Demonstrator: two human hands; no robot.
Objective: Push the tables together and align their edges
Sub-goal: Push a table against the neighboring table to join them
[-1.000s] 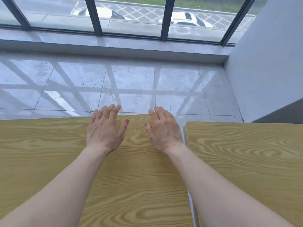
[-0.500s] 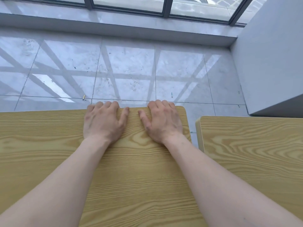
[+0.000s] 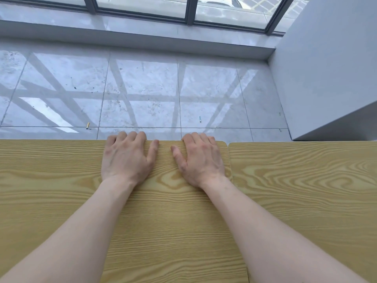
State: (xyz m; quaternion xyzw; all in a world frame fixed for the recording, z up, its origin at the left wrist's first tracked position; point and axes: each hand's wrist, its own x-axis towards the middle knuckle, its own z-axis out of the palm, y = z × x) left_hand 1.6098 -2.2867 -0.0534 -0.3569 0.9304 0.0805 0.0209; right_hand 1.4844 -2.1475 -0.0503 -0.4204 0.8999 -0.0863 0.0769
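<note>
Two light wood-grain tables fill the lower half of the head view. The left table (image 3: 51, 190) meets the right table (image 3: 306, 180) at a thin seam near x 1120, and their far edges run nearly in one line. My left hand (image 3: 127, 158) and my right hand (image 3: 201, 160) lie palm down on the left table, with the fingers curled over its far edge. The right hand sits close to the table's rounded far right corner.
Beyond the tables lies a glossy grey tiled floor (image 3: 142, 88) with a small yellow item (image 3: 88, 125) and a small blue item (image 3: 200, 119) on it. A window sill and dark window frames run along the back. A pale wall block (image 3: 326, 68) stands at the right.
My hands have dropped flat and hooked over the left table's far edge. The gap between the two tables has closed to a thin seam, and the far edges have lined up.
</note>
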